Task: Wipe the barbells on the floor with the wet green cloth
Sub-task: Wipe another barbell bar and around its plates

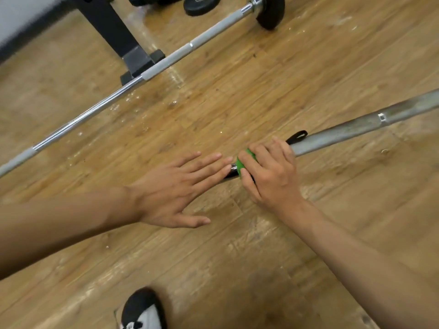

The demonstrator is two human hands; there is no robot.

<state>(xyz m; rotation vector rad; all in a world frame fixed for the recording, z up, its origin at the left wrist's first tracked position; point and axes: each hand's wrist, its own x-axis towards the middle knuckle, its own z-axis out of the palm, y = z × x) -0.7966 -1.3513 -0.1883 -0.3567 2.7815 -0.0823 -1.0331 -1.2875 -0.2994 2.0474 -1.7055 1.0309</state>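
The green cloth [245,163] sits just right of centre, wrapped round the near barbell [356,128] close to its end. The right hand [270,172] grips it, fingers curled round cloth and bar. The left hand [175,191] reaches in beside it, fingers straight and slightly spread. Wiping looks under way here. This bar's spotted length toward the right edge and the second barbell [95,108] at upper left probably remain. No writing is readable.

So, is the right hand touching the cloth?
Touching: the head view shows the right hand curled round the cloth on the bar.
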